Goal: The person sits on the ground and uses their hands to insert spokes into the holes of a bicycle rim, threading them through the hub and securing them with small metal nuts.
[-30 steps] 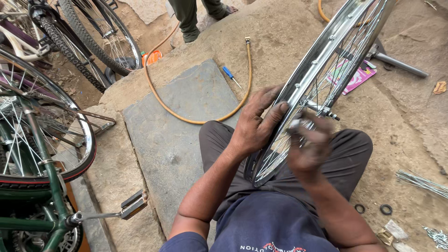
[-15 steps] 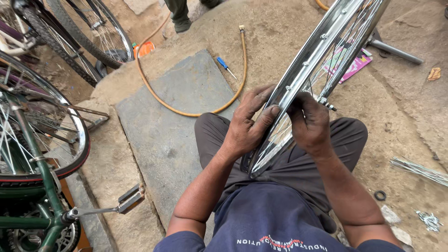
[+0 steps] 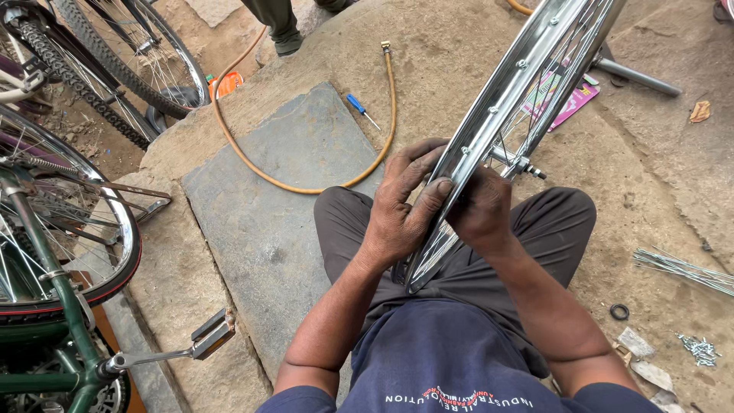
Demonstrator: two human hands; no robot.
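A shiny steel bicycle wheel rim [image 3: 511,90] with thin spokes stands tilted on edge over my lap. My left hand [image 3: 399,206] wraps the rim's left side, thumb and fingers closed on the metal. On the other side of the rim, my right hand [image 3: 482,210] is closed among the spokes just below the hub axle [image 3: 524,165]. What its fingers pinch is hidden. I sit on the ground in dark trousers and a blue shirt.
A grey stone slab [image 3: 275,206] lies to my left, an orange air hose [image 3: 306,180] curving over it beside a blue screwdriver [image 3: 358,107]. Bicycles [image 3: 69,229] stand at left, a pedal [image 3: 210,335] jutting out. Loose spokes [image 3: 680,268], small nipples [image 3: 699,349] and a black washer [image 3: 619,311] lie at right. Another person's legs [image 3: 279,23] stand ahead.
My right hand dropped from the hub axle toward the rim, close against my left hand. The wheel swung nearer to upright in front of me.
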